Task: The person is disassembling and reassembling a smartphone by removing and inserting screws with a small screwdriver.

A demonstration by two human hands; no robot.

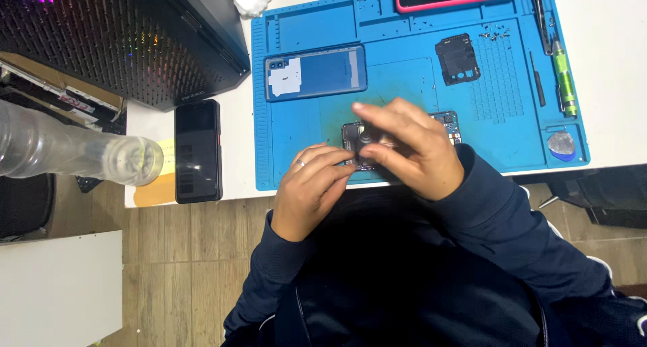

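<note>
Both hands meet over the near edge of the blue work mat (296, 128), which lies on the white surface (606, 64). The left hand (311, 188) comes up from below with the wrist bent a little, the fingers curled and pressed together at the tips, and a ring on one finger; the tips touch the near left corner of the opened phone (441, 121). The right hand (411, 148) comes from the right side in a dark blue sleeve (519, 219), it arches over the phone with the fingers bent downward and the thumb near the left fingertips. It seems to pinch something small on the phone, but what it grips I cannot tell, because the hand hides it. The opened phone lies flat on the mat, close to the near edge, and only its far right end with the circuit parts shows. Farther on the mat, toward the left, a blue back cover (317, 72) lies flat. A black inner frame part (457, 58) lies toward the far right of the mat, and a green screwdriver (563, 77) lies along the right edge. A black phone (197, 150) lies on the surface, just beside the left edge of the mat.
</note>
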